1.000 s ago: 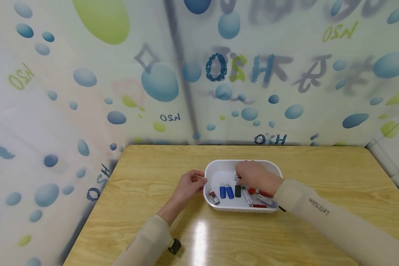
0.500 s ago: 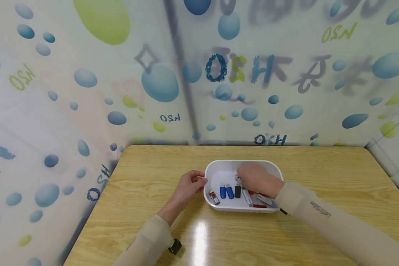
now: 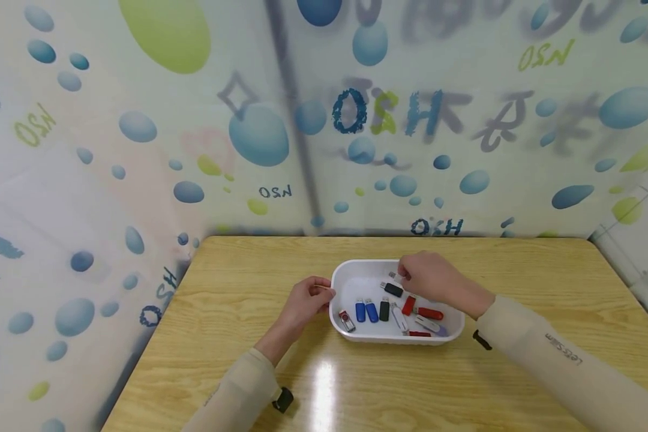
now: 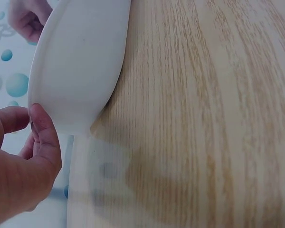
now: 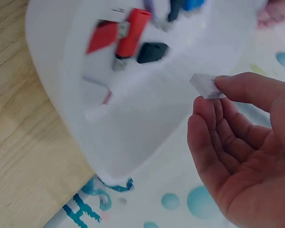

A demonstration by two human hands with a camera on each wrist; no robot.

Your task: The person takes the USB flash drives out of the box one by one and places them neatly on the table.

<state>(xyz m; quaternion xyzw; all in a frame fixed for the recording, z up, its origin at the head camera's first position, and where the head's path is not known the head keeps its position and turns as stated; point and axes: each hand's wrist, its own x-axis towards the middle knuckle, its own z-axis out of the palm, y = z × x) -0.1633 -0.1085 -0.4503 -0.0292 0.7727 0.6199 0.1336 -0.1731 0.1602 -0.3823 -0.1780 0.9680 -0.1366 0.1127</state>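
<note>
My left hand pinches the left rim of a white plastic tray; the left wrist view has thumb and fingers on either side of that rim. Over the tray's back edge, my right hand holds a small pale USB stick between thumb and fingertips, the rest of the stick covered. Below it in the tray lies a black USB stick. Along the front are two blue USB sticks, another black one, a white one and several red ones, such as this red stick.
The tray stands on a wooden table whose back edge meets a patterned wall sheet. A red and silver USB stick lies in the tray's left front corner. Dark straps hang at both sleeves.
My right hand has risen and shifted right toward the tray's back rim with the pale stick, uncovering a black stick and red ones. The left hand stays on the rim.
</note>
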